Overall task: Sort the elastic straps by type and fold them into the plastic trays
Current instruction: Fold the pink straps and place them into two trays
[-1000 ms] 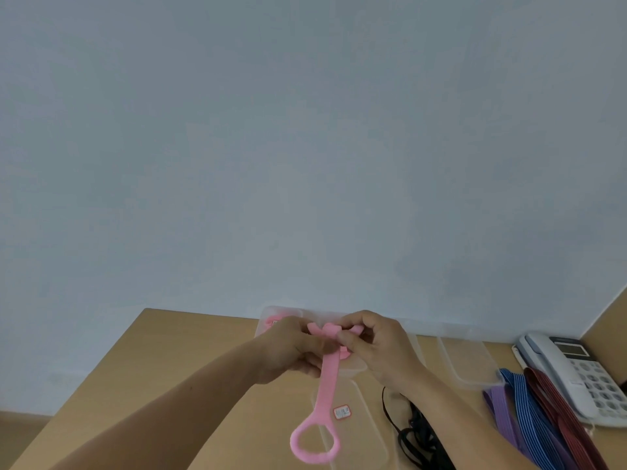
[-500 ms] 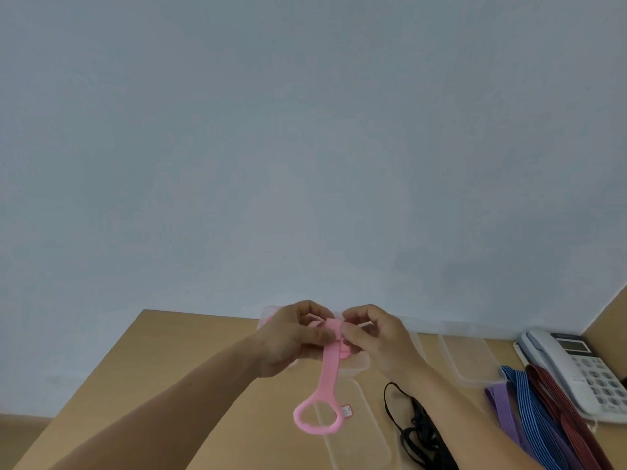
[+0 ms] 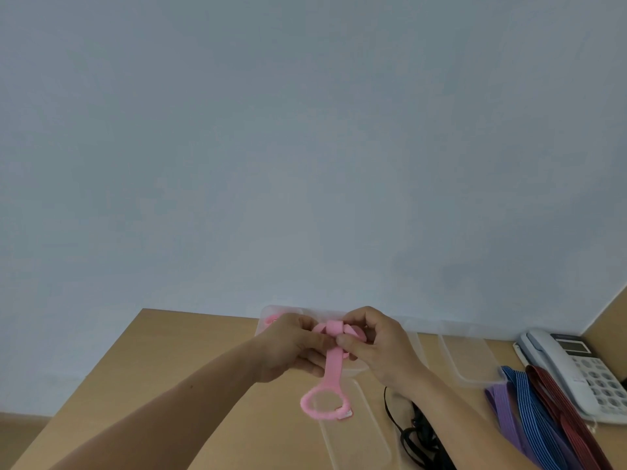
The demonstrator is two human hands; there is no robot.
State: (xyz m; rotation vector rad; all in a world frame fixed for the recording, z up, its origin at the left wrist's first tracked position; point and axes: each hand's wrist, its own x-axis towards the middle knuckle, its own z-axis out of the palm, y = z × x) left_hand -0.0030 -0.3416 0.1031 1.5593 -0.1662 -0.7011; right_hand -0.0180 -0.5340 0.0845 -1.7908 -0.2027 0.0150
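We are looking at a light wooden counter (image 3: 176,378) set against a plain, pale blue-grey wall (image 3: 305,137) that is filling most of the view. Clear plastic trays are lying on the counter: a far tray (image 3: 271,310) by the wall with something pink inside, a near tray (image 3: 359,439) in front of us, and a right-hand tray (image 3: 475,364). Beyond that one, a purple strap (image 3: 505,412), a blue striped strap (image 3: 529,401) and a dark red strap (image 3: 556,398) are lying side by side, next to a white desk telephone (image 3: 576,371). A black strap (image 3: 414,432) is lying bunched just right of the near tray.

We are raising both forearms above the counter, with the hands meeting close together. Our left hand (image 3: 288,351) and right hand (image 3: 380,347) are each pinching the folded upper end of the pink strap (image 3: 334,364), fingers curled around it. The rest of the strap is hanging down between the hands, and its round loop is dangling over the far end of the near tray.
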